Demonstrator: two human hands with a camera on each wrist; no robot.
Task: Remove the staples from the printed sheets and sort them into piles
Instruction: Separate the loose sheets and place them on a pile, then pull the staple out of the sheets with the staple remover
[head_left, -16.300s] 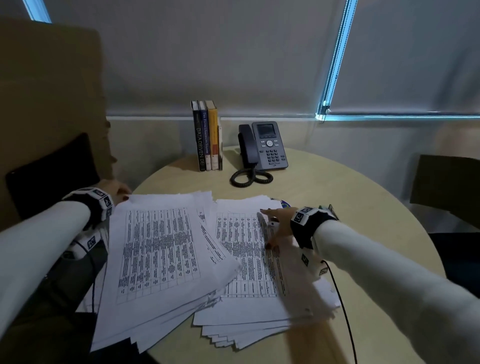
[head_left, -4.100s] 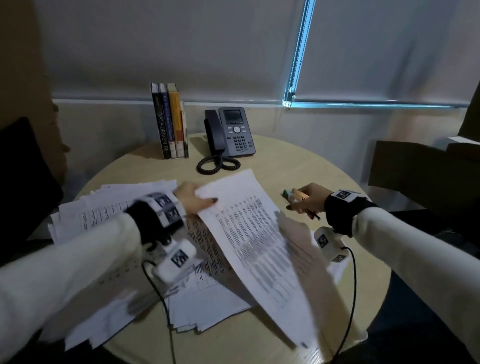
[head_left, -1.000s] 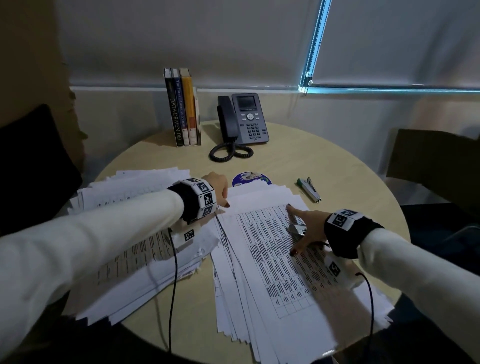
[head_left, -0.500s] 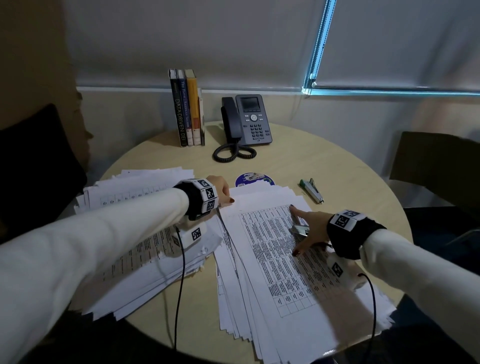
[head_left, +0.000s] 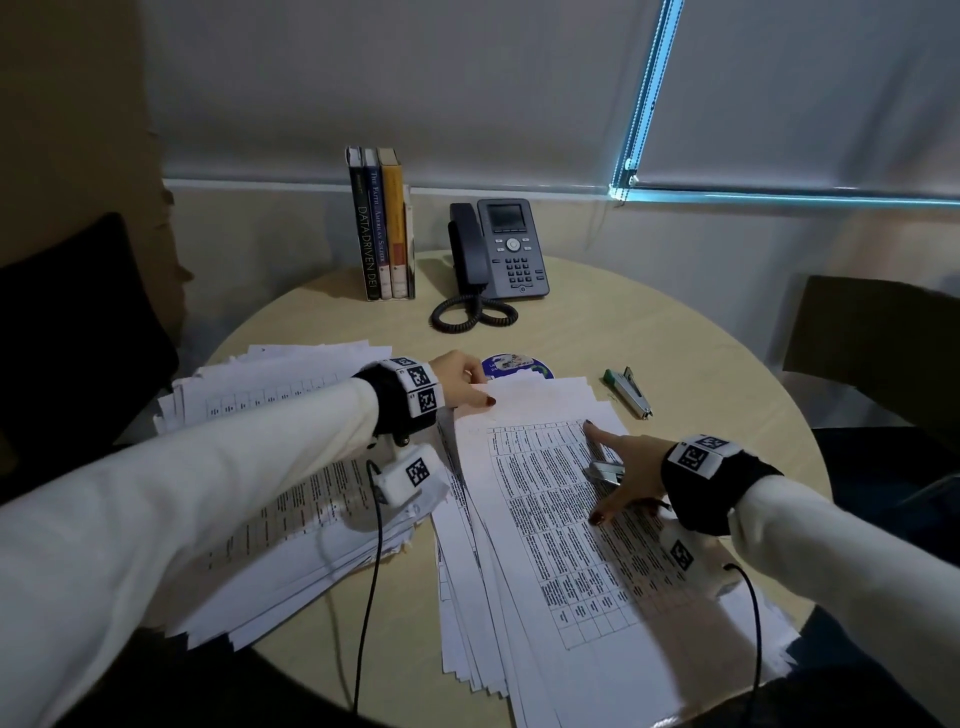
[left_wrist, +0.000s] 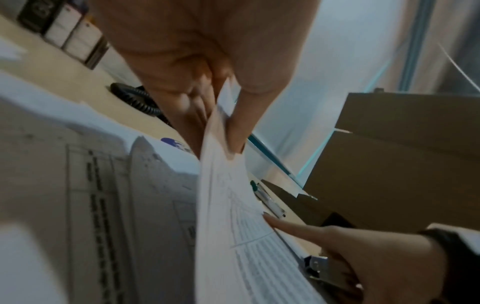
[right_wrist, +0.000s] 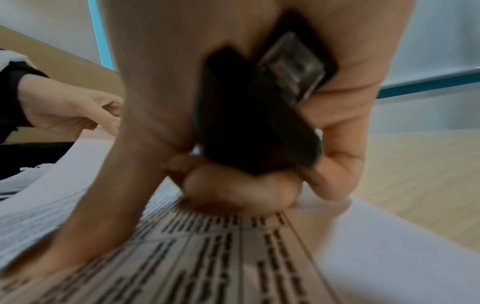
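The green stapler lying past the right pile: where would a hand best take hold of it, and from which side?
Judging by its pose, grip the green stapler across its long narrow body, thumb and fingers on opposite flanks, coming from above. It lies flat on the table, apart from the sheets.

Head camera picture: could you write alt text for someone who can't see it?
At a round pale wooden table, a person's left hand pinches the top corner of a printed white sheet while the right hand, holding a small metal staple remover, presses it flat. A second paper pile lies left.
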